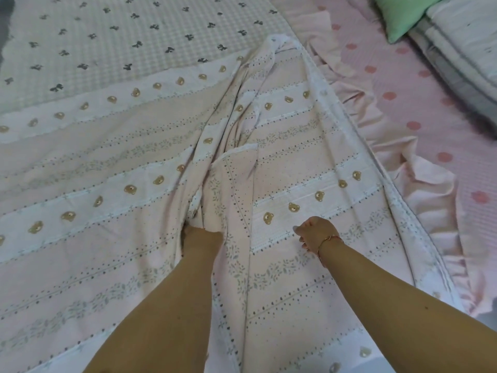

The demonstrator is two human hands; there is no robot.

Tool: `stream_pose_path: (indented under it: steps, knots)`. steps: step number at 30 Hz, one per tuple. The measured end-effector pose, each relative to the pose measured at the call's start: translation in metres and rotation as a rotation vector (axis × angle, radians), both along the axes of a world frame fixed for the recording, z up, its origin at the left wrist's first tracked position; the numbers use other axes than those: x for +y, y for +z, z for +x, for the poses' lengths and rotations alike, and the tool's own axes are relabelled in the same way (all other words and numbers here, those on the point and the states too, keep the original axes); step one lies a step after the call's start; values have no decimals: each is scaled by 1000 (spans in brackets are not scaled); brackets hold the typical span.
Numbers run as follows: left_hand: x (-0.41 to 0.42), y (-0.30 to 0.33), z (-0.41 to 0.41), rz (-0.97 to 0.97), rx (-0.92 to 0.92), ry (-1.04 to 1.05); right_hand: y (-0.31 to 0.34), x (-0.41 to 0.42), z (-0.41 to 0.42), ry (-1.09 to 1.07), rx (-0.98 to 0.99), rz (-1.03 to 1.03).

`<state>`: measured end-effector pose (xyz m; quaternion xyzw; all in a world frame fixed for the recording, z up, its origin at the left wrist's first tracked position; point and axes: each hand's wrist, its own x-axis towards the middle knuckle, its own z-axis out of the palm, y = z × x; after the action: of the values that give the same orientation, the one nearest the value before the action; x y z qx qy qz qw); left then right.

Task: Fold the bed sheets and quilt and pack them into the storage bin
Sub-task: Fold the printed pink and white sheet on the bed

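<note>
A pale pink sheet with bear faces and leaf stripes [107,162] lies spread across the bed, bunched into a long ridge down its middle. My left hand [200,232] is buried in that ridge, its fingers hidden under a fold of the sheet. My right hand [313,232], with a thin bracelet at the wrist, rests on the sheet to the right of the ridge, fingers curled; whether it pinches cloth is unclear. A green-checked cover with dark bows [121,36] lies beneath at the far left.
A pink ruffled sheet with red dots [419,125] lies along the right side. A green pillow [400,14] and a folded grey-white quilt [462,49] sit at the far right corner. No storage bin is in view.
</note>
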<state>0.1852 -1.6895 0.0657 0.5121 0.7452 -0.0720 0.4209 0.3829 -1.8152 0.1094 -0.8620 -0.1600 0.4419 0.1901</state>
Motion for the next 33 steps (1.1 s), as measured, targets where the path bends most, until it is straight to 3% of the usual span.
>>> stream_pose_path:
  steps: [2,4,8,10,14,19,25,28,31,33]
  knots:
    - [0,-2,0,-60,120,-80,-2,-2,4,10,1,-3]
    - [-4,6,1,-1,252,-165,-4,-4,7,6,8,-2]
    - [-27,21,10,223,-21,-168,-6,-5,11,0,19,-4]
    - [-41,28,18,283,-68,-154,-6,-4,12,11,23,-8]
    - [-54,34,37,102,-277,-44,-5,-1,14,21,46,-1]
    - [-68,40,53,-46,-364,-396,-2,1,22,-18,95,62]
    - [-83,46,65,-192,-371,-445,10,5,28,-199,241,190]
    - [-91,52,72,-205,-422,-419,16,7,31,-185,336,201]
    - [-92,66,84,-102,-559,-139,24,7,30,-138,464,166]
    - [-90,76,92,-141,-671,25,28,5,30,-138,524,160]
